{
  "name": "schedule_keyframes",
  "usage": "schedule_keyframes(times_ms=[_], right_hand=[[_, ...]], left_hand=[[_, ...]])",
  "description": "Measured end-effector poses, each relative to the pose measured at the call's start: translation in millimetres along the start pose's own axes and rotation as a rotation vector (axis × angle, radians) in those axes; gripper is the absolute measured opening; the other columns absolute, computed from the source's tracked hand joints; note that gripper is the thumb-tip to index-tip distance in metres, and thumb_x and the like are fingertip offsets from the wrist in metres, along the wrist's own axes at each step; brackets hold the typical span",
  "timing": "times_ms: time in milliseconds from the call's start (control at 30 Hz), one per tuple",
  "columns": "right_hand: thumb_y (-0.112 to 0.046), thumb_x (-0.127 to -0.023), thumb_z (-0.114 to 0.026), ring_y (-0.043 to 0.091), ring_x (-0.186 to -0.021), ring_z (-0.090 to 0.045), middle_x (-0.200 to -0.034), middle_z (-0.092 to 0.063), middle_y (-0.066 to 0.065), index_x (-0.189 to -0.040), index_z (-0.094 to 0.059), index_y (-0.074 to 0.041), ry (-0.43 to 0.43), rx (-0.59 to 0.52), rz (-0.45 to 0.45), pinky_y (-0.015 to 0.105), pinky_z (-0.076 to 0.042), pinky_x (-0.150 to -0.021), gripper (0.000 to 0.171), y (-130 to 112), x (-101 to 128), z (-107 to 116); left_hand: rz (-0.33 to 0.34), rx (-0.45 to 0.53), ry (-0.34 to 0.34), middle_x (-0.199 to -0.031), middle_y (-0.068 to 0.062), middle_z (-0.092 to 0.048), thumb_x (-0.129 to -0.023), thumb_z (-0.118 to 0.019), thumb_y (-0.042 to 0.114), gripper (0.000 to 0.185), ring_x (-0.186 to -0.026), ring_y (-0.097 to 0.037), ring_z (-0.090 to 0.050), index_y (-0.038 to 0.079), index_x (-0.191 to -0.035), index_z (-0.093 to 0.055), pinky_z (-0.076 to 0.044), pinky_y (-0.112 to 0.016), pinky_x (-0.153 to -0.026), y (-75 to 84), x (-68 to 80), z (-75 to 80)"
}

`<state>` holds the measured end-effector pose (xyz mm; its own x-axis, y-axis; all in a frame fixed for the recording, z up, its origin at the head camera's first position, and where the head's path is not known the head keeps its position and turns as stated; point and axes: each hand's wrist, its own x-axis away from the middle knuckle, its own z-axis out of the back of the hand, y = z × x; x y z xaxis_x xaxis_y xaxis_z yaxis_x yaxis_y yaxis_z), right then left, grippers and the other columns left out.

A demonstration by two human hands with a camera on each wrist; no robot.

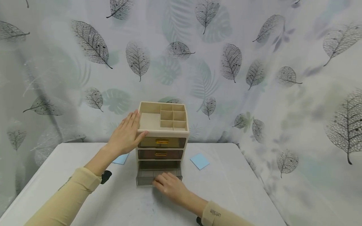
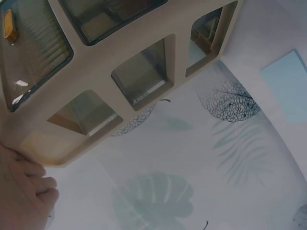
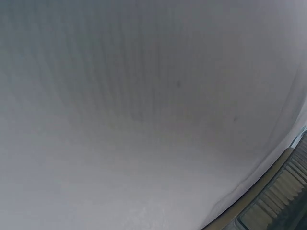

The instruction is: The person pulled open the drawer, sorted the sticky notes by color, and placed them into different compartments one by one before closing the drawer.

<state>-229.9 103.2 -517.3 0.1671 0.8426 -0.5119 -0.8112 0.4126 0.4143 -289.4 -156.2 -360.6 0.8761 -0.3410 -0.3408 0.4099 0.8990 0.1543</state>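
A cream desktop organizer (image 1: 163, 133) stands on the white table, with open compartments on top and three translucent drawers below. Its bottom drawer (image 1: 145, 181) is pulled out toward me. My left hand (image 1: 125, 135) rests along the organizer's upper left side, fingers straight and thumb over the front corner. At the front of that drawer is my right hand (image 1: 170, 187), its fingers bent over the front edge and hiding the handle. A ribbed part of the drawer (image 3: 283, 191) shows in the right wrist view. Both upper drawers, the top one (image 1: 147, 142) and the middle one (image 1: 147, 154), are closed.
A blue square of paper (image 1: 200, 161) lies to the organizer's right. Another blue paper (image 1: 120, 159) is partly covered by my left arm. Behind the table (image 1: 232, 188) hangs a leaf-patterned curtain (image 1: 181, 81).
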Motion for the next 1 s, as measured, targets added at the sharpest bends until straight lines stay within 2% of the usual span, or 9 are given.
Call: schedule_keyframes(times_ms=[133, 200, 367, 600, 800, 1000], right_hand=[[-0.003, -0.111, -0.036, 0.010, -0.087, -0.062, -0.102, -0.066, -0.002, -0.108, -0.077, -0.013, 0.044, 0.028, 0.040, 0.022, -0.052, -0.070, 0.042, -5, 2, 1], [-0.002, -0.112, -0.031, 0.010, -0.085, -0.063, -0.101, -0.067, -0.002, -0.105, -0.078, -0.014, 0.078, 0.044, 0.062, 0.021, -0.052, -0.068, 0.048, -7, 3, 3], [-0.001, -0.111, -0.032, 0.008, -0.085, -0.063, -0.098, -0.066, -0.004, -0.100, -0.078, -0.015, 0.100, 0.060, 0.088, 0.019, -0.051, -0.067, 0.049, -14, 3, 11], [0.001, -0.113, -0.024, 0.007, -0.086, -0.064, -0.097, -0.066, -0.004, -0.100, -0.078, -0.016, 0.085, 0.062, 0.097, 0.018, -0.052, -0.070, 0.058, -19, 5, 16], [0.000, -0.112, -0.029, 0.007, -0.086, -0.064, -0.098, -0.067, -0.005, -0.099, -0.077, -0.017, 0.089, 0.074, 0.101, 0.018, -0.053, -0.071, 0.052, -20, 7, 13], [-0.002, -0.113, -0.026, 0.007, -0.088, -0.065, -0.101, -0.068, -0.005, -0.103, -0.078, -0.018, 0.069, 0.073, 0.089, 0.018, -0.054, -0.075, 0.056, -21, 11, 8]], left_hand=[[0.003, 0.011, -0.001, -0.172, -0.025, -0.004, -0.110, -0.039, 0.055, 0.089, -0.159, -0.043, -0.006, -0.007, -0.164, -0.004, -0.013, -0.059, -0.127, -0.5, -0.1, -0.2], [0.002, 0.011, 0.000, -0.172, -0.025, -0.004, -0.110, -0.038, 0.055, 0.089, -0.159, -0.043, -0.005, -0.006, -0.164, -0.004, -0.013, -0.059, -0.127, -0.8, -0.1, -0.7], [0.001, 0.010, 0.005, -0.172, -0.025, -0.005, -0.110, -0.039, 0.055, 0.088, -0.159, -0.043, -0.006, -0.007, -0.164, -0.005, -0.014, -0.059, -0.127, -0.9, 0.2, -1.0], [0.006, 0.009, 0.001, -0.172, -0.024, -0.003, -0.110, -0.037, 0.055, 0.088, -0.159, -0.041, -0.004, -0.006, -0.164, -0.003, -0.012, -0.058, -0.127, -1.6, -0.4, -1.6], [0.000, 0.012, 0.004, -0.172, -0.024, -0.003, -0.110, -0.039, 0.054, 0.088, -0.159, -0.041, -0.004, -0.006, -0.164, -0.003, -0.013, -0.058, -0.128, -2.0, -0.4, -1.6], [0.001, 0.011, 0.005, -0.172, -0.024, -0.003, -0.110, -0.039, 0.054, 0.088, -0.159, -0.041, -0.004, -0.006, -0.164, -0.003, -0.012, -0.058, -0.128, -2.1, -0.7, -1.9]])
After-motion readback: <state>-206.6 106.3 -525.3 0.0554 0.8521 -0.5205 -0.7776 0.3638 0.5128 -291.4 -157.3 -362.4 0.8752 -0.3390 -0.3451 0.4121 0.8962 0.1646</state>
